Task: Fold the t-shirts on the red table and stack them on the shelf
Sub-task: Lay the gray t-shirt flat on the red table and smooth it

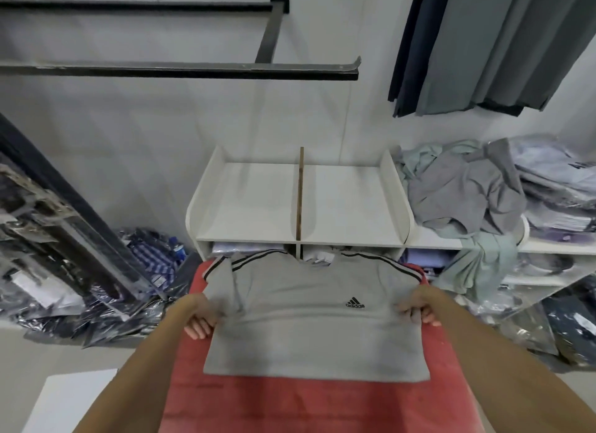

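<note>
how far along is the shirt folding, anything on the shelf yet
Early on. Done: nothing is stacked, as both top compartments of the white shelf show only bare board. In hand: the grey t-shirt lies logo up on the red table, the left hand and right hand gripping its side edges, no fold finished. Left: folding it, shelving it, then the pile of loose clothes to the right.

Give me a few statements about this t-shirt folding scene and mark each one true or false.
1. Both hands, left hand and right hand, grip the grey t-shirt. True.
2. The t-shirt lies on a blue table. False: the table is red.
3. The top of the white shelf holds a stack of folded shirts. False: it holds none.
4. A pile of unfolded clothes sits right of the shelf. True.
</note>
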